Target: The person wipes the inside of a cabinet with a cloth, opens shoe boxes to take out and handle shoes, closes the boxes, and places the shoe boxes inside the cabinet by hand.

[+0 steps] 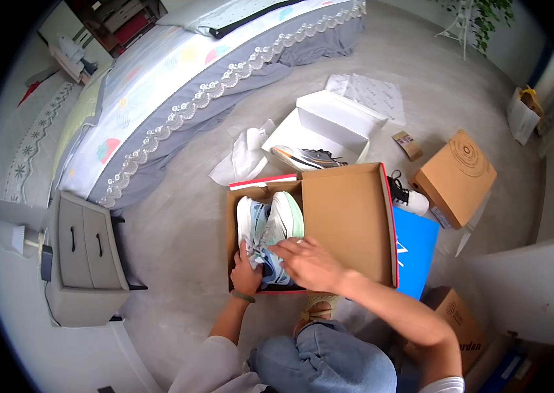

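Observation:
A brown cardboard shoebox point(339, 213) with red edges lies open in front of me, its lid folded out to the right. Inside its left half are two sneakers side by side, a white and blue sneaker point(245, 217) and a white and mint-green sneaker point(282, 219). My left hand point(245, 274) reaches over the box's near left corner, fingers closed around the heel end of the blue sneaker. From the right, my right hand point(309, 263) bends its fingers onto the heel end of the mint-green sneaker; its fingertips are partly hidden.
Behind stands an open white shoebox point(329, 131) with a grey and orange sneaker point(306, 158). To the right are a black and white shoe point(410, 198), a blue box lid point(417, 249) and a brown box point(460, 173). White tissue paper point(241, 160), a bed point(178, 78) and a nightstand point(87, 252) lie left.

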A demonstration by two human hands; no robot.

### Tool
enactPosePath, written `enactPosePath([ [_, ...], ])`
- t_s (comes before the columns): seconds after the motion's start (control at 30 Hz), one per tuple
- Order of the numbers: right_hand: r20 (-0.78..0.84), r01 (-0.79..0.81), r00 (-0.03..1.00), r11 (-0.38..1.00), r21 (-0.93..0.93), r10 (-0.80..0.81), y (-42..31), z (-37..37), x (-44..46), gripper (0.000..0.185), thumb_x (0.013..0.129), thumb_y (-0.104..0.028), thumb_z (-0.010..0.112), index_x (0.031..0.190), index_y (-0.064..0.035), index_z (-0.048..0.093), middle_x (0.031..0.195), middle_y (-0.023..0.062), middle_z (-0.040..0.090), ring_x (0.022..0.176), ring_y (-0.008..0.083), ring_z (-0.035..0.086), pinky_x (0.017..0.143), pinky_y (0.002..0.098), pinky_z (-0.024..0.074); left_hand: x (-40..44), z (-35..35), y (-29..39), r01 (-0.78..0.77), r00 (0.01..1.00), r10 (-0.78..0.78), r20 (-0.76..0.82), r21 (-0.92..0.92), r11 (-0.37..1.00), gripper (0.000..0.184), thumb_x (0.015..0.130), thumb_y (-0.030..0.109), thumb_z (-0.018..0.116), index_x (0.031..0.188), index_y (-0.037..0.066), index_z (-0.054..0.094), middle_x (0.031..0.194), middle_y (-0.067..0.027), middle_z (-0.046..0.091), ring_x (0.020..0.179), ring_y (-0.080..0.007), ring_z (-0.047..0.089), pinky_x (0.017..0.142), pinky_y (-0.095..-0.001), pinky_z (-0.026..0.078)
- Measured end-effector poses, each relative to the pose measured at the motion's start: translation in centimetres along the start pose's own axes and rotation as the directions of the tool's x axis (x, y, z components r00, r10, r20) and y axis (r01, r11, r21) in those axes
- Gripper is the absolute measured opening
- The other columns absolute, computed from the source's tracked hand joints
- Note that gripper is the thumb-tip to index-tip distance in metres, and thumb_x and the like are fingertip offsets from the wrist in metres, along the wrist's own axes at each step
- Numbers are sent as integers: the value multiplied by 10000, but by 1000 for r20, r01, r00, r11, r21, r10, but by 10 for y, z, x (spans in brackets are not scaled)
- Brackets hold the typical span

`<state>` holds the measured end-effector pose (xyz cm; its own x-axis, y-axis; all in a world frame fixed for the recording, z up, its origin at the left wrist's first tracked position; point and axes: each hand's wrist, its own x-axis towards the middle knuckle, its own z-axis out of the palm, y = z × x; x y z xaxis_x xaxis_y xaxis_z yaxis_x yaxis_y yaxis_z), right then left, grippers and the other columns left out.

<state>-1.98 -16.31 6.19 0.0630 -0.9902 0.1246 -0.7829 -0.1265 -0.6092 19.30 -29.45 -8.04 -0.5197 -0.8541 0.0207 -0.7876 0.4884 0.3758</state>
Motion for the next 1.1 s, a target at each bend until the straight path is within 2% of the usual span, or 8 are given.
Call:
enactPosePath([
  [0.17, -58, 63, 995, 954, -295, -84, 23, 107, 61, 507, 823, -187, 618, 1291, -7, 540, 1317, 145, 535, 1318, 303, 456, 1119, 494, 299, 7, -5, 1, 51, 998, -50, 23, -45, 998, 849, 760, 144, 713, 1502, 155, 301, 1306, -220, 523, 962, -477, 624, 733, -553, 539],
  [0.33, 66, -57, 993, 870, -489, 102, 36, 133, 62, 561, 837, -294, 614, 1322, -22, 538, 1348, 141, 503, 1357, 317, 382, 1171, 492, 221, 29, -43, 1, 103, 993, -91, 69, -188, 977, 794, 765, 108, 739, 1474, 136, 383, 1307, -210, 557, 1123, -426, 586, 913, -495, 494],
  [0.63, 315, -150, 908, 916, -373, 277, 56, 130, 83, 527, 819, -322, 664, 1237, -12, 584, 1341, 166, 535, 1302, 334, 465, 1176, 460, 264, 17, -21, 24, 168, 979, -161, 124, -48, 985, 823, 855, 147, 675, 1536, 106, 216, 1412, -270, 391, 1051, -467, 606, 766, -497, 557],
  [0.73, -145, -111, 977, 953, 282, 157, 62, 78, 44, 407, 822, -101, 683, 1213, -33, 592, 1289, 186, 549, 1202, 371, 533, 1035, 446, 440, 9, -3, 28, 140, 986, -143, 86, 48, 989, 817, 856, 159, 682, 1534, 106, 229, 1410, -275, 395, 1039, -469, 611, 753, -488, 562],
  [0.83, -410, -391, 814, 910, 137, 412, 60, 1, -10, 441, 800, -32, 658, 1235, -60, 594, 1254, 180, 559, 1179, 380, 536, 1017, 474, 419, 16, -10, 26, 103, 988, -109, 107, 61, 993, 824, 855, 178, 694, 1534, 99, 233, 1416, -276, 396, 1056, -466, 607, 731, -474, 569],
  [0.93, -650, -764, 381, 620, 180, 658, 75, -32, -71, 445, 917, -141, 610, 1326, 4, 514, 1334, 224, 481, 1232, 391, 461, 1054, 470, 359, 30, -36, 19, 68, 988, -64, 143, -29, 997, 778, 857, 219, 707, 1500, 69, 297, 1357, -256, 449, 1093, -458, 576, 815, -482, 534],
  [1.03, -461, -844, 192, 385, 373, 866, 90, -26, -121, 532, 969, -311, 586, 1377, 13, 479, 1293, 237, 519, 1177, 379, 511, 1031, 439, 390, 37, -45, 9, 76, 996, -64, 59, -232, 970, 682, 866, 245, 704, 1440, 47, 394, 1294, -232, 493, 1174, -440, 502, 970, -474, 443],
  [1.1, -344, -779, 188, 353, 518, 920, 81, -26, -119, 529, 964, -287, 594, 1381, 17, 476, 1222, 231, 568, 1101, 354, 555, 991, 420, 424, 56, -51, 6, -98, 990, 94, -109, -33, 995, 617, 870, 232, 699, 1400, 37, 449, 1293, -237, 495, 1199, -426, 475, 1009, -458, 412],
])
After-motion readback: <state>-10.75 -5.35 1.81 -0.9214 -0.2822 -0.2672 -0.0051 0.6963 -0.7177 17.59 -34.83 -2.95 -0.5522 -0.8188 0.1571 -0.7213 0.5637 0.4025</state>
